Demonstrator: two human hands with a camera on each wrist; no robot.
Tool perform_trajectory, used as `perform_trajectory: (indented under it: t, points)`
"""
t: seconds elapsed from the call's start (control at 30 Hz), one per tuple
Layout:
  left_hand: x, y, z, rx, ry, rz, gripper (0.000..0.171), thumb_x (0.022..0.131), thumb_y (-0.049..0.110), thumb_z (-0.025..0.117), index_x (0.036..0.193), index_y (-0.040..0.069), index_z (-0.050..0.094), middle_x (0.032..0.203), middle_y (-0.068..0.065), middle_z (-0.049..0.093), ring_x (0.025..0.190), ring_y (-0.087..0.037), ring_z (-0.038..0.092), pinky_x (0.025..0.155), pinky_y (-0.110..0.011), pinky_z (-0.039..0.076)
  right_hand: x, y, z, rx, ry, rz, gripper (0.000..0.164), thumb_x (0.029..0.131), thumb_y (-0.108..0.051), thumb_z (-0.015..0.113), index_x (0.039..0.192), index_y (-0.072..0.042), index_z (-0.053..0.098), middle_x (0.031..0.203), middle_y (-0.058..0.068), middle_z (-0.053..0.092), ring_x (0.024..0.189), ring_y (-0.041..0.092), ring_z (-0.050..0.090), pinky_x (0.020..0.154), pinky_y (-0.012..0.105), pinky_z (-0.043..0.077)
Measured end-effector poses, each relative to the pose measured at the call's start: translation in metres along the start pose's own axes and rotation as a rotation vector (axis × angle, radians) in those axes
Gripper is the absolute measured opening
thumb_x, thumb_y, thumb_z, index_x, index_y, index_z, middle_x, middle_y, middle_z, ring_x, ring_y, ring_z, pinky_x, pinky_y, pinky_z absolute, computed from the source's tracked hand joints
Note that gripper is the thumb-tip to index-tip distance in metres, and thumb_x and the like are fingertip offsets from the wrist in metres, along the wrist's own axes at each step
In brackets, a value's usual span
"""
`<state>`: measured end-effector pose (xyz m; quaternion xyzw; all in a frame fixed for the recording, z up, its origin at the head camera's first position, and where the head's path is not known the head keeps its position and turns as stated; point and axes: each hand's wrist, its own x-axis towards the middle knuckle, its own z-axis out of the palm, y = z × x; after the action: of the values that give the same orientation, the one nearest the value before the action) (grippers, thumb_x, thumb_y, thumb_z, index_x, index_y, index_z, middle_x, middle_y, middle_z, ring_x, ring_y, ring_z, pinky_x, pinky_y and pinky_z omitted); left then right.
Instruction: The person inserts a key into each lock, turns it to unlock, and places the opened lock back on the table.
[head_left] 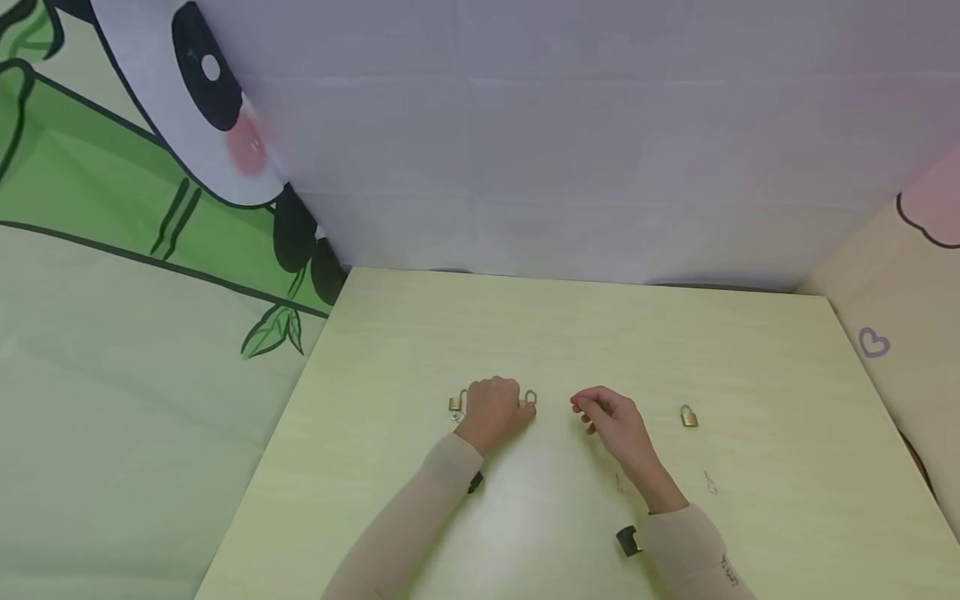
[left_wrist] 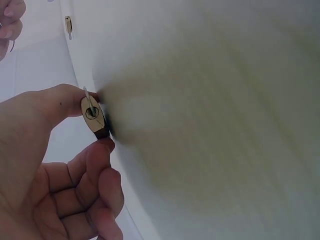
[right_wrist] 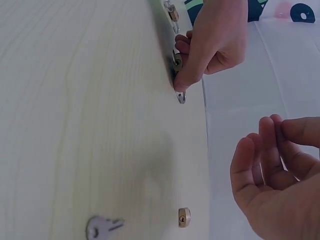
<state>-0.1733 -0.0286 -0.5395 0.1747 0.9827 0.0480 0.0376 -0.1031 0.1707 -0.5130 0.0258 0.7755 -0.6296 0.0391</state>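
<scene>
My left hand [head_left: 495, 408] grips a small brass padlock [left_wrist: 92, 117] between thumb and fingers, low over the table. Its keyhole end faces the left wrist camera, and a thin silver piece stands out there; whether this is a key, I cannot tell. A silver shackle [head_left: 531, 395] shows past the thumb. Just left of that hand lies a second padlock [head_left: 455, 404] with its shackle swung out and something silver at its lower end. To the right, my right hand [right_wrist: 285, 175] hovers above the table, thumb touching the forefinger, other fingers loosely bent. Nothing is visible in it.
A third padlock [head_left: 688, 417] sits to the right on the pale wooden table [head_left: 570, 325]. Two small silver keys lie nearer me: one key [head_left: 619, 483] by the right wrist, another key [head_left: 710, 482] farther right. A printed cloth backdrop [head_left: 570, 167] stands behind the table.
</scene>
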Motion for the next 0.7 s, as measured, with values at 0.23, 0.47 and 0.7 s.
perform_trajectory:
  t: [0.23,0.47,0.7]
  points:
    - [0.0,-0.003,0.0,-0.011,-0.01,-0.004,0.047,0.081,0.05,0.055,0.051,0.017,0.043,0.046,0.005,0.032,0.043,-0.013,0.03,0.038,-0.031,0.029,-0.006,-0.002,-0.003,-0.545,0.081,-0.329,0.008,0.088,-0.014,0.061,0.093,-0.015,0.067,0.086,-0.002,0.061,0.074,0.014,0.052,0.06,0.028,0.045]
    - [-0.003,-0.004,-0.005,-0.042,-0.051,-0.028,0.049,0.081,0.052,0.054,0.051,0.017,0.04,0.047,0.005,0.027,0.042,-0.013,0.027,0.038,-0.03,0.025,-0.013,-0.003,-0.009,-0.969,0.229,-0.649,0.008,0.076,-0.008,0.07,0.084,-0.008,0.067,0.081,0.005,0.057,0.071,0.023,0.049,0.048,0.027,0.041]
    - [-0.003,-0.002,-0.008,-0.034,-0.084,-0.053,0.051,0.081,0.053,0.053,0.049,0.016,0.04,0.046,0.004,0.025,0.041,-0.013,0.026,0.037,-0.03,0.022,-0.018,-0.003,-0.014,-0.993,0.235,-0.644,0.012,0.075,-0.009,0.071,0.085,-0.007,0.066,0.082,0.007,0.059,0.07,0.025,0.051,0.049,0.028,0.042]
